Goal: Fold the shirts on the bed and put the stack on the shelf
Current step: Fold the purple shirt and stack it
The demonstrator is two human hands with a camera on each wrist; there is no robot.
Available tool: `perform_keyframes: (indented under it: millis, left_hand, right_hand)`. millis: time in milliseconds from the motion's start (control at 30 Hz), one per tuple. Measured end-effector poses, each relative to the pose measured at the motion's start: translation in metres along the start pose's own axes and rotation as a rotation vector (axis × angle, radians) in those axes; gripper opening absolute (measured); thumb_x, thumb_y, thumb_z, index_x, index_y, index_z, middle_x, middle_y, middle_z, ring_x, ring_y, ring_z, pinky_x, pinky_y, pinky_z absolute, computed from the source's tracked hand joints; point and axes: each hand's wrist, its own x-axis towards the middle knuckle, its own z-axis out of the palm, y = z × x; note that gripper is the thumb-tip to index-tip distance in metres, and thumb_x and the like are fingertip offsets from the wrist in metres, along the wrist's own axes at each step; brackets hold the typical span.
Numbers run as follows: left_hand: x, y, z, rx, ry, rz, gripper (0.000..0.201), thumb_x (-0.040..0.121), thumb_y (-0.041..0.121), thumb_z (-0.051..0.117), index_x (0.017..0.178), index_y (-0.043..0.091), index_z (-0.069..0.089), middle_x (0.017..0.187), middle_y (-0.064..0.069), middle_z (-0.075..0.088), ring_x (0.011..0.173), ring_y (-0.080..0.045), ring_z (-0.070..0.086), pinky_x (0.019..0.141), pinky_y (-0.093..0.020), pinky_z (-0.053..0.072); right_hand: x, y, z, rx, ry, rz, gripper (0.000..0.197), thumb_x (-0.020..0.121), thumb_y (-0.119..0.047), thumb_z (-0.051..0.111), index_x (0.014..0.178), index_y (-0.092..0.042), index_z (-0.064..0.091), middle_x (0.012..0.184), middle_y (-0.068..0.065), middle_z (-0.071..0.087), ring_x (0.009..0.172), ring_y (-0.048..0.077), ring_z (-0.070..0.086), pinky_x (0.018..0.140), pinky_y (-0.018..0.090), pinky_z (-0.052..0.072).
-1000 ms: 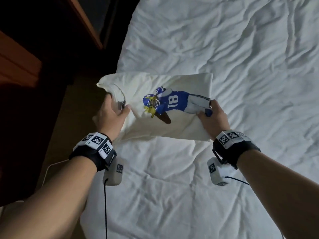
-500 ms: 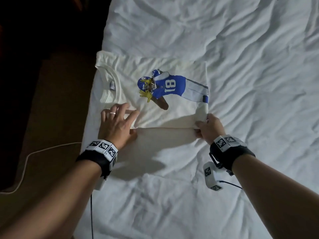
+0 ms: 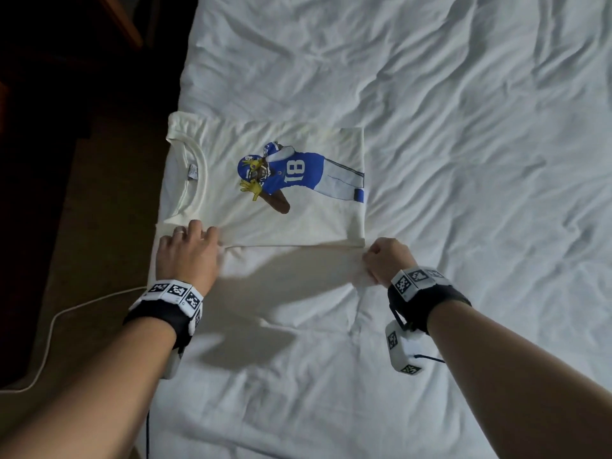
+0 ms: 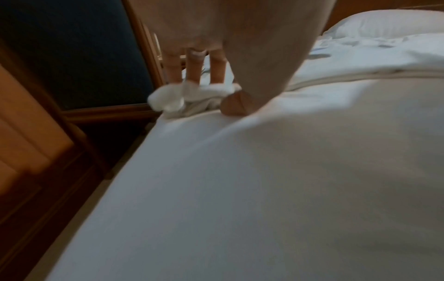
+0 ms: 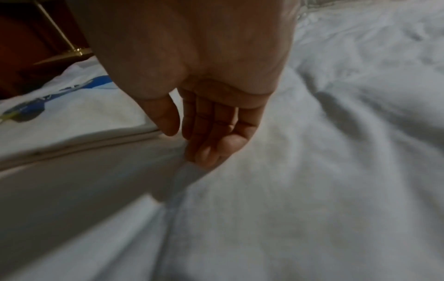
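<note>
A cream shirt (image 3: 298,220) printed with a blue football player numbered 18 lies folded flat near the bed's left edge, collar to the left. My left hand (image 3: 188,246) sits on its near left corner. In the left wrist view my left hand (image 4: 211,95) has a bunch of the shirt's cloth (image 4: 173,97) pinched between fingertips and thumb. My right hand (image 3: 381,260) is at the near right corner, fingers curled. In the right wrist view my right hand (image 5: 187,140) hooks a raised ridge of a cream lower layer just below the shirt's (image 5: 72,114) folded edge.
The rumpled white bed sheet (image 3: 463,160) spreads to the right and towards me. A pillow (image 4: 384,22) lies at the far end. Dark wooden furniture (image 3: 122,21) stands left of the bed, and a white cable (image 3: 49,332) runs over the floor.
The shirt, held up a second ago, now lies flat on the bed. Both hands have slid back to its near edge, and the right hand has drawn slightly towards me.
</note>
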Motion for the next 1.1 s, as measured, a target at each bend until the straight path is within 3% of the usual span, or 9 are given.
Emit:
perform_keyframes:
  millis: [133, 233, 333, 467, 567, 767, 867, 967, 1100]
  left_hand:
    - [-0.022, 0.033, -0.039, 0.066, -0.139, 0.005, 0.044, 0.075, 0.035, 0.067, 0.114, 0.015, 0.061, 0.113, -0.013, 0.058, 0.102, -0.033, 0.057, 0.081, -0.045, 0.042]
    - [-0.036, 0.075, -0.072, -0.059, -0.265, 0.188, 0.035, 0.089, 0.035, 0.055, 0.121, 0.021, 0.055, 0.123, -0.003, 0.055, 0.107, -0.026, 0.058, 0.087, -0.040, 0.045]
    - [-0.043, 0.139, -0.114, -0.258, -0.431, 0.270, 0.023, 0.094, 0.036, 0.052, 0.111, 0.023, 0.059, 0.118, 0.004, 0.063, 0.101, -0.024, 0.062, 0.082, -0.032, 0.046]
    - [-0.051, 0.248, -0.180, -0.418, -0.353, 0.377, 0.013, 0.091, 0.035, 0.055, 0.098, 0.026, 0.062, 0.101, 0.006, 0.067, 0.094, -0.021, 0.063, 0.078, -0.029, 0.050]
    - [-0.061, 0.342, -0.233, -0.471, -0.305, 0.484, 0.017, 0.091, 0.035, 0.056, 0.103, 0.026, 0.064, 0.101, 0.009, 0.067, 0.095, -0.019, 0.062, 0.082, -0.031, 0.052]
    - [-0.071, 0.548, -0.301, -0.479, -0.255, 0.590, 0.016, 0.091, 0.035, 0.058, 0.103, 0.026, 0.065, 0.100, 0.009, 0.068, 0.087, -0.021, 0.063, 0.081, -0.032, 0.053]
    - [-0.074, 0.641, -0.312, -0.496, -0.284, 0.597, 0.016, 0.091, 0.032, 0.060, 0.103, 0.024, 0.067, 0.098, 0.008, 0.068, 0.087, -0.020, 0.062, 0.082, -0.034, 0.053]
    - [-0.077, 0.721, -0.304, -0.524, -0.314, 0.597, 0.013, 0.089, 0.031, 0.062, 0.098, 0.024, 0.069, 0.093, 0.008, 0.069, 0.088, -0.019, 0.063, 0.082, -0.034, 0.053]
    - [-0.077, 0.801, -0.283, -0.496, -0.373, 0.621, 0.003, 0.087, 0.030, 0.063, 0.087, 0.030, 0.066, 0.088, 0.009, 0.069, 0.086, -0.019, 0.063, 0.082, -0.033, 0.052]
  right_hand:
    - [-0.027, 0.040, -0.028, -0.227, -0.003, -0.034, 0.011, 0.091, -0.020, 0.054, 0.086, -0.017, 0.063, 0.084, 0.004, 0.061, 0.076, 0.021, 0.058, 0.063, 0.026, 0.041]
    - [-0.052, 0.076, -0.064, -0.239, 0.010, -0.060, 0.010, 0.091, -0.025, 0.057, 0.084, -0.019, 0.062, 0.084, 0.003, 0.063, 0.077, 0.021, 0.055, 0.067, 0.026, 0.040]
    - [-0.085, 0.118, -0.113, -0.163, 0.054, -0.064, 0.012, 0.091, -0.025, 0.058, 0.081, -0.020, 0.062, 0.082, 0.003, 0.064, 0.079, 0.022, 0.058, 0.067, 0.026, 0.040]
    - [-0.123, 0.190, -0.187, -0.115, 0.133, -0.062, 0.024, 0.092, -0.028, 0.059, 0.069, -0.029, 0.051, 0.080, 0.000, 0.063, 0.077, 0.019, 0.057, 0.066, 0.027, 0.039]
    - [-0.137, 0.256, -0.240, -0.069, 0.220, -0.047, 0.023, 0.092, -0.029, 0.059, 0.071, -0.026, 0.050, 0.078, -0.001, 0.059, 0.077, 0.021, 0.054, 0.066, 0.027, 0.037]
    - [-0.129, 0.415, -0.341, 0.020, 0.276, -0.002, 0.019, 0.086, -0.020, 0.056, 0.068, -0.021, 0.052, 0.069, -0.003, 0.063, 0.074, 0.026, 0.062, 0.070, 0.033, 0.050]
    - [-0.121, 0.488, -0.384, 0.020, 0.317, 0.004, 0.020, 0.088, -0.021, 0.054, 0.069, -0.023, 0.052, 0.074, 0.002, 0.063, 0.076, 0.029, 0.061, 0.068, 0.032, 0.046]
    - [-0.103, 0.551, -0.414, 0.039, 0.370, 0.057, 0.013, 0.089, -0.026, 0.054, 0.081, -0.018, 0.061, 0.088, 0.008, 0.069, 0.085, 0.034, 0.064, 0.070, 0.034, 0.046]
    - [-0.069, 0.610, -0.430, 0.104, 0.430, 0.075, 0.016, 0.091, -0.033, 0.056, 0.096, -0.019, 0.062, 0.103, 0.007, 0.063, 0.099, 0.031, 0.060, 0.080, 0.036, 0.046]
